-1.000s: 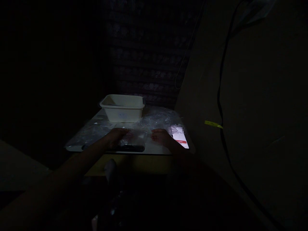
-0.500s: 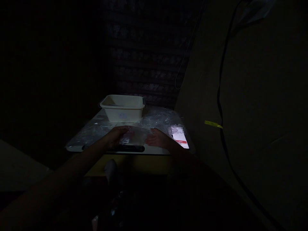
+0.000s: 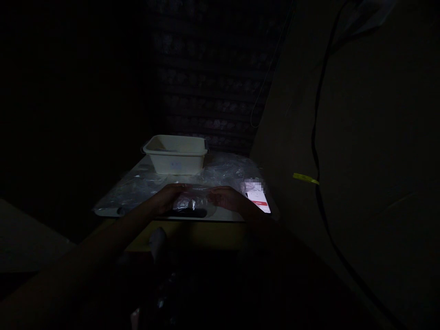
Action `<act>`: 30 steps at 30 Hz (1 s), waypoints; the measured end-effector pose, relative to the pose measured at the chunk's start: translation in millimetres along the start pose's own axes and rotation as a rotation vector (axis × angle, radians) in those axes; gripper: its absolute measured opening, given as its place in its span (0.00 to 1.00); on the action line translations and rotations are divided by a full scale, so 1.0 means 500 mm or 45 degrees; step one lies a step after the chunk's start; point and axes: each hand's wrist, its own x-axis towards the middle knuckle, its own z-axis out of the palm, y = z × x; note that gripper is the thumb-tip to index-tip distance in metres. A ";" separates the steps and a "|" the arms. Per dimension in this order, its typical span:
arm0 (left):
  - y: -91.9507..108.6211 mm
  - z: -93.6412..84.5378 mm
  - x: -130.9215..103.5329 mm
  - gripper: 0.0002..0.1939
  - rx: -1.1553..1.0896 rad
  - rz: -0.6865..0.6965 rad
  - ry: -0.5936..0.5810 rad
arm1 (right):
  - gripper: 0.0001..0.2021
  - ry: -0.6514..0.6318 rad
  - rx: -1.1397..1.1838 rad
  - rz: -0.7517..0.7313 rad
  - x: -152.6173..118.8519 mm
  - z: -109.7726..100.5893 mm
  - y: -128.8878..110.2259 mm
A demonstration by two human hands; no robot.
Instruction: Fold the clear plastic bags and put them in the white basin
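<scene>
Between my two hands, over the front edge of a small white table point(image 3: 227, 214), is a clear plastic bag point(image 3: 192, 200) that catches the light. My left hand point(image 3: 167, 197) is closed on its left end. At its right end my right hand point(image 3: 227, 198) has its fingers curled in and closed on the plastic. Dim light hides what, if anything, lies inside the bag. More crumpled clear plastic point(image 3: 223, 168) covers much of the tabletop behind my hands.
A cream plastic basin point(image 3: 177, 162) stands at the back left of the table. A lit phone point(image 3: 257, 199) lies by the right edge. To the right, a dark cable point(image 3: 314, 137) with a yellow tag point(image 3: 305, 178) hangs along a panel. The surroundings are very dark.
My right hand, with fingers stretched out before, has now closed on the bag's right end. The bag has tipped and its shine has shifted; my left hand keeps its hold.
</scene>
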 end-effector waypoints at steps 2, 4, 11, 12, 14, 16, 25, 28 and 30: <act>-0.001 0.002 0.001 0.13 -0.018 0.001 -0.006 | 0.07 0.035 0.018 0.034 0.000 -0.004 -0.002; -0.001 0.004 0.001 0.14 -0.035 0.013 -0.004 | 0.09 0.061 0.038 0.070 0.000 -0.003 -0.004; 0.003 0.010 -0.004 0.13 -0.030 0.030 0.006 | 0.04 0.028 -0.031 -0.088 0.001 0.000 0.004; 0.004 0.008 -0.004 0.13 -0.024 0.026 0.022 | 0.04 0.030 -0.022 -0.096 0.002 -0.001 0.005; 0.003 0.003 -0.002 0.13 -0.006 0.019 0.034 | 0.05 0.032 -0.005 -0.106 0.004 -0.005 0.007; 0.001 -0.005 0.001 0.13 0.019 0.017 0.027 | 0.06 0.039 0.003 -0.100 0.004 -0.008 0.006; 0.008 -0.006 -0.005 0.06 0.097 -0.007 0.100 | 0.10 0.040 -0.010 -0.091 -0.001 -0.020 -0.001; 0.006 -0.006 -0.006 0.06 0.115 0.010 0.090 | 0.09 0.029 -0.016 -0.105 0.000 -0.023 -0.001; 0.003 -0.008 -0.006 0.07 0.133 0.013 0.081 | 0.08 0.021 -0.018 -0.131 0.003 -0.027 0.001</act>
